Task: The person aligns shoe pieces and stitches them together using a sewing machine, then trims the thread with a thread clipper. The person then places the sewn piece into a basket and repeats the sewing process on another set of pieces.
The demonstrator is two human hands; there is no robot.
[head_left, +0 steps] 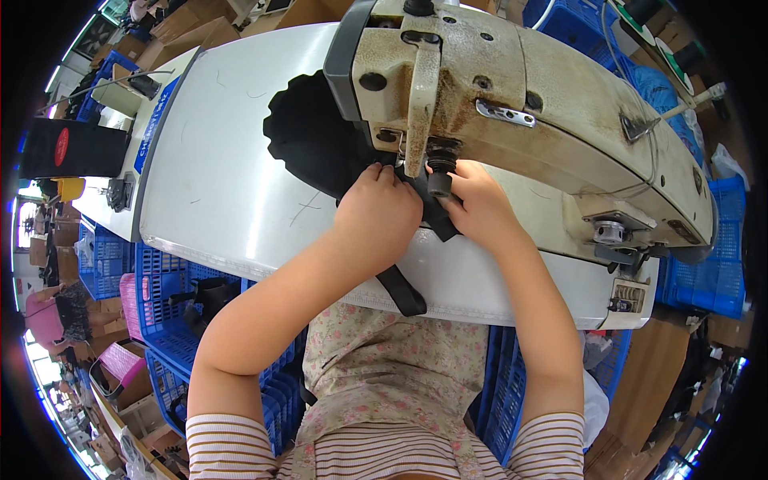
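Observation:
A black fabric piece (308, 132) with a notched outer edge lies on the white sewing table (228, 152), partly under the head of a worn cream sewing machine (480, 76). My left hand (379, 210) has its curled fingertips pressed on the fabric, just left of the needle area. On the other side, my right hand (482, 202) pinches a black strap (440, 222), its fingers partly hidden behind the machine's dark knob. Another black strap end (405, 294) hangs over the table's front edge below my left wrist. The needle tip and the stitching point are hidden.
Blue plastic crates (164, 292) stand below the table at the left, with dark items inside. More blue crates (708, 248) are at the right, beside cardboard. At the far left is another machine table (132, 152). A person in pink (46, 320) is farther off.

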